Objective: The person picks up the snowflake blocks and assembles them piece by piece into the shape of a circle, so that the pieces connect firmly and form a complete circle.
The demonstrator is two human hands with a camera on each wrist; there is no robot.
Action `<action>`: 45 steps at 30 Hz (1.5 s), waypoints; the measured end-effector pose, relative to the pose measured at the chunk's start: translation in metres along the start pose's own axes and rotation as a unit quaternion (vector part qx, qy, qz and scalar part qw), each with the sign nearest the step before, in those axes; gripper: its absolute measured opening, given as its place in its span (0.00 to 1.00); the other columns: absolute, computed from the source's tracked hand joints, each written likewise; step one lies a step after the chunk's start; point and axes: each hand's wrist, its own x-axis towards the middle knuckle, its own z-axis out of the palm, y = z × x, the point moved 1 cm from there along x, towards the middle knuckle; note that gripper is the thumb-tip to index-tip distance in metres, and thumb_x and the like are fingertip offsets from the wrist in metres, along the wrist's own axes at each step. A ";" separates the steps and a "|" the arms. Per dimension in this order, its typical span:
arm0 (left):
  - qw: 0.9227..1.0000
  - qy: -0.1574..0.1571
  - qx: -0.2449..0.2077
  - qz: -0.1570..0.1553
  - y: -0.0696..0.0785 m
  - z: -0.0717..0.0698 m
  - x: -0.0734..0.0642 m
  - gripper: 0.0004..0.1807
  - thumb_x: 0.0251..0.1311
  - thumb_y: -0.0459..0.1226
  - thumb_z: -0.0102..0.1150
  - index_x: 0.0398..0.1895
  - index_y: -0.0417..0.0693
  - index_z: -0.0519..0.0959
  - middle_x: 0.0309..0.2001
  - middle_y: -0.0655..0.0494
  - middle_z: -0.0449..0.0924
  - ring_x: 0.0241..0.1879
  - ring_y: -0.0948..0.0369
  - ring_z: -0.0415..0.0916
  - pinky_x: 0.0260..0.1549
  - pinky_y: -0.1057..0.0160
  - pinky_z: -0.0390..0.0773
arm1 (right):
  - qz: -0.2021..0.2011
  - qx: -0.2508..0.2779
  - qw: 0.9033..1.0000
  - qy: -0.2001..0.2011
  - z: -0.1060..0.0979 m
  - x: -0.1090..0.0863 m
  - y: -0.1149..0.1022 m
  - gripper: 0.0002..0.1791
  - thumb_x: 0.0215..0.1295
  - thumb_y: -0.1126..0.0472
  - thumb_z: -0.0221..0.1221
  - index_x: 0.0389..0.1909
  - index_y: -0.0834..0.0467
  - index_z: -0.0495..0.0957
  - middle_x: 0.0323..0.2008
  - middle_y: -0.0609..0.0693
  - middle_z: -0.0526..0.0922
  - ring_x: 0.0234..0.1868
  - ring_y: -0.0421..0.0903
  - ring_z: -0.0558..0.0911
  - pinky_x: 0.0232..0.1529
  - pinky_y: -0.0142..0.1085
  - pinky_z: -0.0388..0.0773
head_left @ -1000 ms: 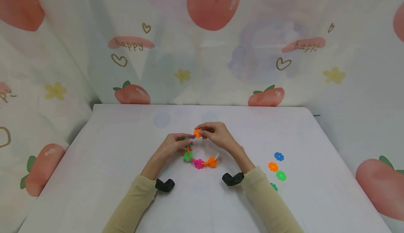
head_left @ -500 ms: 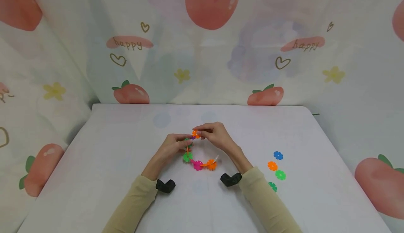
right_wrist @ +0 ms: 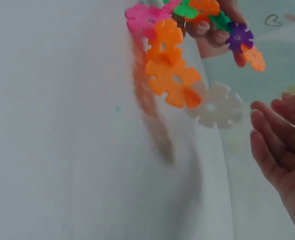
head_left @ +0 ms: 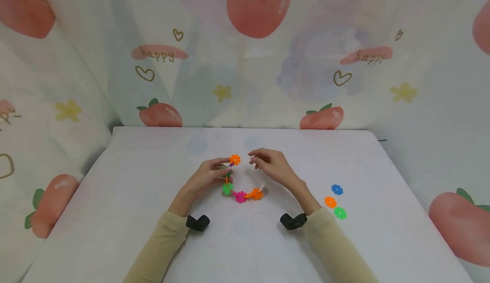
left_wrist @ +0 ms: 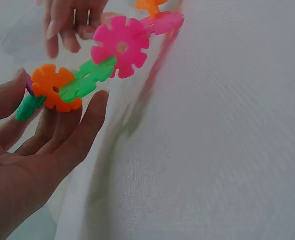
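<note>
A chain of interlocking snowflake discs (head_left: 240, 197) curves above the table, in orange, purple, green, pink and white. My left hand (head_left: 204, 176) holds it near one end, with thumb and fingers about the green and purple discs. At that end an orange disc (head_left: 235, 160) stands up past the fingertips. The white disc (right_wrist: 218, 106) forms the other end, joined to an orange disc (right_wrist: 173, 80) in the right wrist view. My right hand (head_left: 273, 166) is apart from the chain, its fingers loosely bent with nothing between them.
Loose discs lie on the white table (head_left: 383, 240) to the right: a blue disc (head_left: 337, 189), an orange disc (head_left: 330, 202) and a green disc (head_left: 340, 213). The right sleeve (head_left: 337, 240) passes close to them. A printed curtain (head_left: 245, 83) stands behind the table.
My right hand has let go of the orange end disc and drawn back to the right. The left hand still holds the chain. The right sleeve now covers another green disc.
</note>
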 end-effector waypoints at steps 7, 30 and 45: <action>1.000 -0.019 0.023 -0.009 0.002 -0.007 -0.003 0.29 0.71 0.40 0.61 0.72 0.40 0.70 0.58 0.40 0.82 0.46 0.58 0.85 0.59 0.56 0.81 | 0.005 -0.040 0.999 0.013 -0.026 -0.031 0.015 0.13 0.75 0.61 0.60 0.54 0.60 0.84 0.41 0.55 0.90 0.40 0.53 0.87 0.42 0.35 0.83; 1.000 -0.026 0.002 -0.002 0.002 -0.011 -0.004 0.26 0.69 0.36 0.62 0.68 0.36 0.72 0.56 0.39 0.84 0.51 0.55 0.87 0.62 0.58 0.79 | 0.051 -0.158 0.985 0.055 -0.103 -0.139 0.056 0.08 0.70 0.60 0.66 0.47 0.56 0.87 0.40 0.46 0.90 0.37 0.39 0.84 0.39 0.28 0.81; 1.000 -0.016 0.001 -0.005 0.000 -0.009 -0.005 0.24 0.72 0.37 0.59 0.65 0.32 0.74 0.54 0.41 0.86 0.52 0.56 0.86 0.60 0.63 0.79 | 0.090 -0.216 0.972 0.006 -0.117 -0.167 0.079 0.15 0.55 0.62 0.75 0.39 0.65 0.82 0.33 0.50 0.82 0.32 0.41 0.73 0.32 0.30 0.75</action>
